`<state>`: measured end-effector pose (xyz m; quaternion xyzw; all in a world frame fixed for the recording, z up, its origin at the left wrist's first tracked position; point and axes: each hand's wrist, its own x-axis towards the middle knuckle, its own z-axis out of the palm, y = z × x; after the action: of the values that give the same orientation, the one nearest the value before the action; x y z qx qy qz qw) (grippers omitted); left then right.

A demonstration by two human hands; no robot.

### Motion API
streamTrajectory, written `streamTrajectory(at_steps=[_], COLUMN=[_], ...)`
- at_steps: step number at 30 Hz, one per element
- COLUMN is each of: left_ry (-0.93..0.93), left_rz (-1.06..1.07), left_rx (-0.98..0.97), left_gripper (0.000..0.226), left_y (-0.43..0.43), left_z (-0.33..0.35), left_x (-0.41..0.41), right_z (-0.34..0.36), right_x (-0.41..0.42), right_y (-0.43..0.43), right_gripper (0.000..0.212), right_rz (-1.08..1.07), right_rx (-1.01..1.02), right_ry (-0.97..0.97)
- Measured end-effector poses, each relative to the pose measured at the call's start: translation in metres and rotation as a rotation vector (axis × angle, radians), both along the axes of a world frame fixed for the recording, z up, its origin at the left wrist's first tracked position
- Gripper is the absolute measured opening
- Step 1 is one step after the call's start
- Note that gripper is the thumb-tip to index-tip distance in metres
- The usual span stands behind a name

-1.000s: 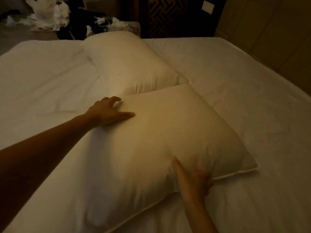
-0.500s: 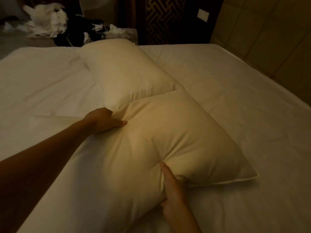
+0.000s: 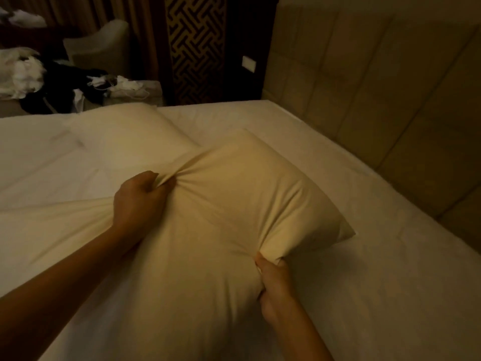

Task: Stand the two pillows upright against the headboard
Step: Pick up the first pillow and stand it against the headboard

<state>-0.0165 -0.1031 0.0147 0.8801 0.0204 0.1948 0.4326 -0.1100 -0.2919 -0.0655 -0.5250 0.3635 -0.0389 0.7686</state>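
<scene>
The near cream pillow (image 3: 234, 204) lies across the white bed (image 3: 390, 282) in front of me, bunched where I grip it. My left hand (image 3: 139, 201) is clenched on a fistful of its cover at the left side. My right hand (image 3: 273, 285) pinches its lower right edge, fingers closed on the fabric. The second pillow (image 3: 125, 142) lies flat behind it to the left, partly hidden by the near one. The padded beige headboard (image 3: 377, 87) runs along the bed's right side, apart from both pillows.
Beyond the bed's far edge sit a pale armchair (image 3: 99, 48), a heap of white and dark clothes (image 3: 46, 82) and a dark lattice panel (image 3: 195, 48). A wall switch (image 3: 248, 64) is beside the headboard.
Both hands went from resting flat on the near pillow to gripping its fabric. The pillow has bunched up and shifted toward the headboard; my view has turned right.
</scene>
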Motion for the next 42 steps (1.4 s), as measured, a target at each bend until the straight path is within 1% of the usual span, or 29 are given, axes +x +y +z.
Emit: streamTrajectory(at_steps=[2,5,7,9,12,16,19,23,27,31,32,35,36,39,42], left_ry=[-0.064,-0.172,-0.233,-0.277,-0.336,-0.365,-0.383,-0.398,-0.418,-0.45,-0.462,-0.48,-0.473,-0.349,-0.229], left_rz=[-0.047,-0.114,-0.149,-0.197,-0.232,-0.271,-0.328,-0.39,-0.441,-0.466,-0.47,-0.485,-0.491,-0.478,-0.501], left_rx=[-0.057,-0.109,-0.142,-0.197,-0.298,-0.384,-0.446,-0.471,-0.509,-0.556,-0.573,-0.615,-0.622,-0.616,-0.532], left_gripper=[0.04,0.041,0.041,0.041,0.04,0.044,0.043,0.039,0.037,0.045,0.044,0.042,0.043,0.045,0.051], left_y=[-0.027,-0.067,-0.099,-0.136,-0.18,-0.275,-0.353,-0.449,-0.536,-0.614,-0.632,-0.681,-0.698,-0.742,-0.768], left_z=[0.022,0.051,0.07,0.088,0.108,0.136,0.155,0.162,0.152,0.127,0.119,0.095,0.084,0.038,-0.015], left_x=[-0.002,-0.001,0.0,-0.002,-0.004,-0.004,0.003,0.018,0.03,0.035,0.037,0.039,0.039,0.036,0.035], right_z=[0.027,0.066,0.09,0.113,0.141,0.173,0.194,0.214,0.211,0.2,0.199,0.19,0.183,0.154,0.12], right_x=[-0.004,-0.007,-0.008,-0.012,-0.011,-0.01,-0.009,-0.009,-0.006,-0.007,-0.007,-0.011,-0.012,-0.015,-0.018], right_y=[-0.029,-0.07,-0.101,-0.136,-0.176,-0.265,-0.339,-0.423,-0.498,-0.564,-0.58,-0.624,-0.64,-0.679,-0.7], right_gripper=[0.012,0.016,0.01,0.008,0.013,0.019,0.024,0.028,0.031,0.031,0.028,0.01,0.01,0.014,0.014], right_rz=[-0.027,-0.081,-0.127,-0.178,-0.23,-0.367,-0.45,-0.557,-0.681,-0.771,-0.791,-0.84,-0.862,-0.884,-0.864], right_rx=[-0.056,-0.143,-0.192,-0.213,-0.228,-0.298,-0.311,-0.33,-0.383,-0.492,-0.534,-0.686,-0.731,-0.838,-0.891], right_ry=[-0.03,-0.086,-0.141,-0.202,-0.281,-0.322,-0.36,-0.396,-0.403,-0.405,-0.41,-0.41,-0.409,-0.374,-0.277])
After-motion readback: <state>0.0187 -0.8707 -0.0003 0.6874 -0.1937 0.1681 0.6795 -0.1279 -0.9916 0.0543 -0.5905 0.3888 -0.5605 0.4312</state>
